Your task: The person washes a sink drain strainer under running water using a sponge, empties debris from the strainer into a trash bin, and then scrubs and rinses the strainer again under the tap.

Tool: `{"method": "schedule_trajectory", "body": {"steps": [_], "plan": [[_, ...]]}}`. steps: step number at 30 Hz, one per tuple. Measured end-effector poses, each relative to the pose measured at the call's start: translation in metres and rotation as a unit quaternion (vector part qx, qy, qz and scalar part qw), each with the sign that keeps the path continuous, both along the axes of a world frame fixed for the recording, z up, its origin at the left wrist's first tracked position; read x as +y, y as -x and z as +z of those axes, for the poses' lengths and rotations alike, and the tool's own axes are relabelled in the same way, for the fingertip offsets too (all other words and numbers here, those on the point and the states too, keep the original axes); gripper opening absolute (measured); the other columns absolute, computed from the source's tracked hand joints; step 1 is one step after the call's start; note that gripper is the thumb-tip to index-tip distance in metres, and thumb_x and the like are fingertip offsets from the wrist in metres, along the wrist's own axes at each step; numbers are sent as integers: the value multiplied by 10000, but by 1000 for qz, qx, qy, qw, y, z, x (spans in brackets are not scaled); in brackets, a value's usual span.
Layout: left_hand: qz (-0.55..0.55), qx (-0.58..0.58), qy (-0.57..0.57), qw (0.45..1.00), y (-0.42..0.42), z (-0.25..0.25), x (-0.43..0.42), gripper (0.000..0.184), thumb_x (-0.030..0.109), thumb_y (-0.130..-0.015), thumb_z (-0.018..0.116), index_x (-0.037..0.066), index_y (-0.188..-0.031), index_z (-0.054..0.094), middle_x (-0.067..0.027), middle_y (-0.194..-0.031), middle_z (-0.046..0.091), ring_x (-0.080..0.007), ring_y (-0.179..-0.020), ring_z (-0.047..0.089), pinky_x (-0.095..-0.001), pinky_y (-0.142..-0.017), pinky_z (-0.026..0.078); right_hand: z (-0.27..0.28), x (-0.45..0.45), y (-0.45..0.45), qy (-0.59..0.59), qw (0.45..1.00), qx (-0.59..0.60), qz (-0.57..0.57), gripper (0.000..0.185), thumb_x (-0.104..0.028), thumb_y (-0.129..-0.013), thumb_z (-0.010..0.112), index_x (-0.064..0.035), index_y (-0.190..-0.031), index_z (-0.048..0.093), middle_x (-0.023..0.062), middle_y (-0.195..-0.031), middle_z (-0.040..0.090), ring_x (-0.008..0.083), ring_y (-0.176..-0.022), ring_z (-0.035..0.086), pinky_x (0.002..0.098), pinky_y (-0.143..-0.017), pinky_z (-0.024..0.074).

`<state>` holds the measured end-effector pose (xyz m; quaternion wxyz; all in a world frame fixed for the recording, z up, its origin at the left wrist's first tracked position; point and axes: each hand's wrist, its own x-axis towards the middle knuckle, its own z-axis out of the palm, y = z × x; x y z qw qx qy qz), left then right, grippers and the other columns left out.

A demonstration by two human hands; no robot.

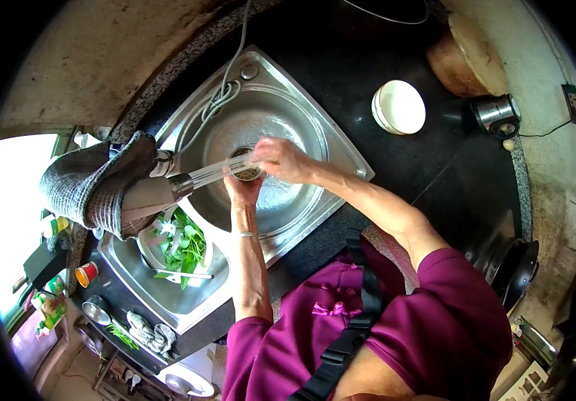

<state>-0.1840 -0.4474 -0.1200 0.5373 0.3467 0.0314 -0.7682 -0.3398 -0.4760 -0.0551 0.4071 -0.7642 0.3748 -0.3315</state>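
Over the round steel sink basin (291, 123), my left hand (243, 190) holds a small round metal strainer (246, 173) from below, near the drain. Water (214, 173) streams from the faucet's metal spout (181, 186) toward it. My right hand (280, 160), blurred at the fingertips, is closed just above and beside the strainer. Whatever its fingers pinch, if anything, is too small to make out. A grey cloth (101, 184) is draped over the faucet body.
Green leaves (184, 246) fill a colander in the smaller sink. White bowls (400, 107) stand on the black counter, with a brown pot (465, 57) and a steel appliance (495, 116) behind. A red cup (87, 274) sits at left.
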Motion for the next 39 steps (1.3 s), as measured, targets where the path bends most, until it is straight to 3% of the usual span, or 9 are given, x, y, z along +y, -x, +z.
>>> {"method": "schedule_trajectory", "body": {"steps": [8,12,16,17,21,30,36,38,39], "plan": [[-61,21,-7,998,5,3,9,475,483,-850,329,104,-1066,515,-59,-1050,551,-205,-942,545,-360,-733,487,-7,-20,-8,258,942,42,212,96,-107,-723,510,-37,-659,527,99,-734,546,252,-730,555,344,-684,464],[-7,-54,-54,997,13,15,1,460,474,-854,350,102,-1068,515,-48,-1050,555,-200,-907,562,-334,-691,493,-22,-9,-9,582,805,106,-51,114,-178,-727,505,-72,-711,545,26,-716,525,231,-873,516,387,-764,454],[15,-146,-51,988,14,12,-5,416,427,-842,428,73,-1034,531,-48,-963,589,-176,-863,577,-298,-677,497,-6,5,-15,442,874,197,-48,148,-146,-710,569,-72,-837,578,111,-1034,526,272,-941,515,424,-825,426],[19,-146,-30,989,12,5,-5,412,420,-840,433,70,-1032,532,-56,-957,590,-181,-859,578,-301,-687,495,-1,-4,-19,109,942,304,91,132,-137,-699,562,-36,-775,602,136,-835,598,291,-771,581,414,-719,460],[32,-90,-46,994,17,9,-6,423,424,-821,455,67,-1034,530,-84,-988,576,-209,-885,567,-340,-733,485,1,-16,-12,-144,982,91,86,173,-96,-696,525,6,-803,616,176,-723,609,333,-662,592,362,-646,475],[47,-16,-15,999,22,8,-11,413,401,-843,408,60,-1043,525,-95,-1015,571,-236,-929,553,-373,-809,460,-16,1,-23,105,984,127,-71,93,-112,-727,534,-44,-770,582,120,-761,568,295,-742,562,411,-679,456],[1,-73,-76,994,15,6,-1,439,405,-852,392,39,-1067,508,-110,-1023,571,-248,-942,553,-405,-816,457,-1,-17,-11,-44,962,197,182,89,-102,-715,521,-52,-730,593,116,-673,568,290,-738,577,426,-753,450],[-77,-104,-73,989,12,4,-7,447,423,-846,398,56,-1078,507,-101,-1027,572,-243,-922,562,-409,-749,487,22,-23,3,2,935,275,225,91,-106,-714,530,-58,-740,603,105,-707,583,257,-740,581,385,-762,461],[-58,-99,-62,991,16,12,-9,445,443,-837,409,88,-1085,512,-86,-1016,576,-232,-891,574,-394,-680,505,28,-22,13,263,923,241,145,89,-99,-705,537,-49,-745,598,104,-736,587,251,-729,572,369,-740,467]]}}
